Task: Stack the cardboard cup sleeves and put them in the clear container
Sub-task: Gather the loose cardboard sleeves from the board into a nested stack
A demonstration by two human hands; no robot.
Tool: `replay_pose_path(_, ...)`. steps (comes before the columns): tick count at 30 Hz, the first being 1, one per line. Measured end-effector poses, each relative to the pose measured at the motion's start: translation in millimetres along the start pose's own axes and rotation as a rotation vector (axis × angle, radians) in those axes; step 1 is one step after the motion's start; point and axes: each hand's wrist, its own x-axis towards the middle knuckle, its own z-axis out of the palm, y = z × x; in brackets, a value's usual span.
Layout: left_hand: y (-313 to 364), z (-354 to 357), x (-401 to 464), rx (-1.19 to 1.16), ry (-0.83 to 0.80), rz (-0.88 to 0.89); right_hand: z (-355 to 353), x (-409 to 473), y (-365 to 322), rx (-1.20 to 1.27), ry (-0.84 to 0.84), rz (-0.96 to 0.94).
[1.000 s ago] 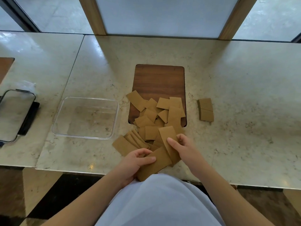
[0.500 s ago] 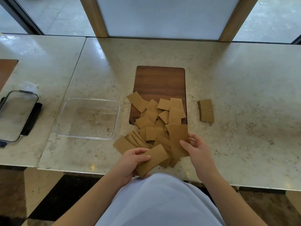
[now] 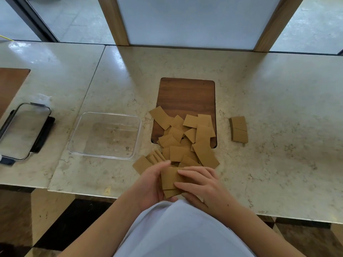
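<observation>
**A:** So what's on the bench (image 3: 259,108)? It looks like polished beige marble, two slabs butted together with a seam on the left.

**B:** Yep, glossy stone. Biggest thing set into it is a dark wooden board (image 3: 187,97), rectangular with rounded corners. Left of that sits the clear container (image 3: 138,134), a shallow square plastic tub with nothing in it, you can see the marble straight through the bottom. Further left there's a clear lid (image 3: 22,130) with black clip edges lying flat.

**A:** And the sleeves?

**B:** A loose pile of cardboard cup sleeves (image 3: 187,140), flat brown kraft pieces with slightly curved edges, spilling off the near end of the board onto the stone. A small neat stack (image 3: 239,129) sits well apart to the right.

**A:** Where's the person's grip in all this?

**B:** At the near edge of the pile. Both hands are on a couple of held sleeves (image 3: 169,179), one overlapping the other. The left hand (image 3: 150,184) curls round their left edge with the thumb on top, and the right hand (image 3: 202,186) lays its fingers over the right side, pinching them.
</observation>
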Motion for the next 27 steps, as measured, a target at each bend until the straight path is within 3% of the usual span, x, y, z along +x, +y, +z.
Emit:
replay_pose_path(4, 1.7, -3.6, -0.8, 0.229, -0.033, 0.011, -7.3, 8.2, -4.9, 0.120, -0.235, 0.215)
replay_pose_path(6, 7.1, -1.1, 3.3, 0.269, 0.029, 0.051, -5.5, 11.7, -5.3, 0.165, -0.329, 0.332)
replay_pose_path(8, 12.2, -0.5, 7.5, 0.186, 0.056, 0.133, -2.6, 13.8, -7.6, 0.157, -0.253, 0.410)
replay_pose_path(11, 13.0, 3.2, 11.8, 0.062, -0.050, 0.248, 1.0, 24.8, -11.1, 0.259, -0.056, 0.544)
replay_pose_path(13, 4.9, 10.6, 21.0, 0.064, 0.011, 0.293, 5.0, 36.9, -17.0, 0.399, 0.047, 0.602)
replay_pose_path(15, -4.7, 17.6, 32.2, 0.048, 0.142, 0.302, 8.3, 47.7, -23.4, 0.511, 0.055, 0.635)
replay_pose_path(17, -4.9, 18.4, 36.8, 0.007, 0.245, 0.239, 7.7, 54.8, -20.3, 0.555, -0.095, 0.644)
replay_pose_path(19, 3.7, 12.7, 36.7, -0.092, 0.287, 0.207, 2.0, 56.8, 2.8, 0.481, -0.266, 0.677)
replay_pose_path(20, 8.6, 9.8, 33.9, -0.203, 0.270, 0.219, 0.3, 56.6, 21.9, 0.410, -0.251, 0.720)
replay_pose_path(22, 14.5, 5.3, 28.0, -0.466, 0.147, 0.235, -3.0, 52.3, 66.5, 0.282, -0.062, 0.897)
replay_pose_path(24, 14.7, -1.9, 23.1, -0.531, 0.038, 0.231, 4.7, 45.9, 100.3, 0.203, -0.016, 1.079)
replay_pose_path(27, 9.6, -6.9, 22.7, -0.452, -0.050, 0.243, 30.8, 33.6, 123.0, 0.088, -0.250, 1.207)
